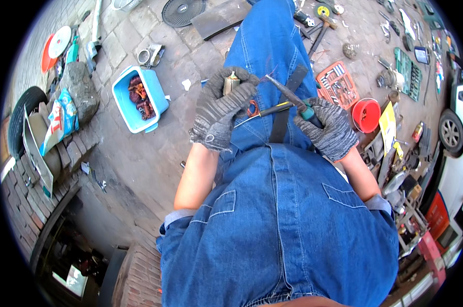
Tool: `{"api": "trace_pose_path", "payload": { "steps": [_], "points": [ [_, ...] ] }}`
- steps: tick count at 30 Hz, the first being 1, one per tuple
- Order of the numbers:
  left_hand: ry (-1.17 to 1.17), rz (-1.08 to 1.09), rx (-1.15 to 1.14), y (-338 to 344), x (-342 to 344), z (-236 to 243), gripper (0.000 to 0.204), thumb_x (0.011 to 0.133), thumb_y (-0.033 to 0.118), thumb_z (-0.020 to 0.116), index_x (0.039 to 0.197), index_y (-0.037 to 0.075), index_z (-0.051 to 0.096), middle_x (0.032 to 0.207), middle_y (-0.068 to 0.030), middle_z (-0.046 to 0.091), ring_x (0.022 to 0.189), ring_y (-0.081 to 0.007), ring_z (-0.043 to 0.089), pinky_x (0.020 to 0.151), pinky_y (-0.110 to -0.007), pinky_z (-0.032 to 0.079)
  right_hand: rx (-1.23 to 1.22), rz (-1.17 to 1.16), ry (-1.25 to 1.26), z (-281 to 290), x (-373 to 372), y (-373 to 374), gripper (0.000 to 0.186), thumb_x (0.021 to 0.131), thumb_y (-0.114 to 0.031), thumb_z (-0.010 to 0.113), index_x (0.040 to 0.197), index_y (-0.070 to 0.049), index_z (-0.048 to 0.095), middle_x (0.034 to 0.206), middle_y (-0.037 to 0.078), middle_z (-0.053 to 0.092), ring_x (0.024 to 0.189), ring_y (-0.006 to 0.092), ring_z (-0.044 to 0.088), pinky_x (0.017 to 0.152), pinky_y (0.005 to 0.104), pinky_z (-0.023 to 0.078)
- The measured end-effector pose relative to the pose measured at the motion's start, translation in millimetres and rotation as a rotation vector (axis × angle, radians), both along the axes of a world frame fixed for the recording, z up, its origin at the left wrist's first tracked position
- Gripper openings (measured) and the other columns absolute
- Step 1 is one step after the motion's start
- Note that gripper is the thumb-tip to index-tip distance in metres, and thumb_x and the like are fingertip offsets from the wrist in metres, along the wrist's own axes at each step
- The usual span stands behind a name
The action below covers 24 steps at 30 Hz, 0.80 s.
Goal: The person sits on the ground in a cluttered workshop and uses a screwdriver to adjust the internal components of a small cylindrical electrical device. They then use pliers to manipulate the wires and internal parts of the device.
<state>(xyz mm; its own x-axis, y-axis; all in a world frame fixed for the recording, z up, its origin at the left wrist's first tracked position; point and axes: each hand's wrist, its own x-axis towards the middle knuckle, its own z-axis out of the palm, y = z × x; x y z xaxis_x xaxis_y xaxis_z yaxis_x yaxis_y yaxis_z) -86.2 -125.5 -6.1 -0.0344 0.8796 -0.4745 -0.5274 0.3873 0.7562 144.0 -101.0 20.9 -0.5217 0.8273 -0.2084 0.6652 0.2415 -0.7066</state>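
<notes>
Grey knit work gloves cover both of my hands, held over my lap. My left hand [218, 110] is closed around a small brass-coloured cylindrical part [231, 85], its pale tip pointing up. In my right hand [329, 128] is a tapered metal tool [285, 92] with a teal handle, its narrow end directed toward the left hand and apart from the cylinder. Between the hands, a yellow-and-black handled tool [276, 108] lies across my blue denim clothing. A bit of reddish wire [252, 107] shows beside the left glove.
A light-blue tub [120, 97] of reddish-brown copper-like scraps stands on the left. To the right are an orange tool case [339, 84], a red bucket [366, 115] and a green socket case [408, 74]. A hammer [323, 30] lies beyond my knee; a white car [454, 128] stands far right.
</notes>
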Motion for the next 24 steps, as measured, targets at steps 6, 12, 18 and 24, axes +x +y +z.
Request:
{"api": "trace_pose_path", "payload": {
  "steps": [6, 12, 18, 24],
  "points": [
    [0.084, -0.041, -0.092, 3.1, 12.8, 3.4, 0.021, 0.073, 0.009, 0.072, 0.089, 0.007, 0.06, 0.071, -0.0002, 0.059, 0.056, -0.0049, 0.053, 0.044, -0.018, 0.039, 0.06, -0.028, -0.042, 0.7, 1.3, -7.3, 0.026, 0.075, -0.025, 0.068, 0.084, -0.001, 0.064, 0.089, 0.014, 0.061, 0.071, 0.029, 0.059, 0.065, 0.0365, 0.047],
    [0.142, -0.09, -0.112, -0.1, 11.6, 6.3, 0.022, 0.071, 0.009, 0.073, 0.089, 0.007, 0.06, 0.071, 0.0, 0.06, 0.055, -0.0046, 0.053, 0.044, -0.017, 0.039, 0.025, -0.069, -0.016, -3.7, 3.9, -13.0, 0.026, 0.073, -0.025, 0.07, 0.083, -0.001, 0.065, 0.091, 0.012, 0.062, 0.075, 0.0273, 0.06, 0.067, 0.0349, 0.048],
    [0.083, -0.067, -0.113, -1.0, 8.8, 6.3, 0.024, 0.07, 0.006, 0.073, 0.09, 0.007, 0.059, 0.071, -0.001, 0.06, 0.053, -0.0047, 0.052, 0.043, -0.017, 0.038, -0.097, -0.182, 0.114, -18.0, 7.1, -11.5, 0.027, 0.07, -0.022, 0.073, 0.087, -0.002, 0.067, 0.094, 0.012, 0.061, 0.08, 0.0232, 0.06, 0.071, 0.0322, 0.048],
    [-0.058, 0.097, -0.026, 2.5, 15.4, 11.1, 0.023, 0.073, -0.001, 0.066, 0.092, 0.006, 0.055, 0.07, -0.003, 0.058, 0.05, -0.0062, 0.048, 0.042, -0.018, 0.035, -0.264, -0.199, 0.176, -17.6, 19.7, -0.9, 0.029, 0.073, -0.016, 0.071, 0.096, 0.0, 0.064, 0.102, 0.01, 0.059, 0.088, 0.0183, 0.057, 0.079, 0.0308, 0.046]
  ]
}}
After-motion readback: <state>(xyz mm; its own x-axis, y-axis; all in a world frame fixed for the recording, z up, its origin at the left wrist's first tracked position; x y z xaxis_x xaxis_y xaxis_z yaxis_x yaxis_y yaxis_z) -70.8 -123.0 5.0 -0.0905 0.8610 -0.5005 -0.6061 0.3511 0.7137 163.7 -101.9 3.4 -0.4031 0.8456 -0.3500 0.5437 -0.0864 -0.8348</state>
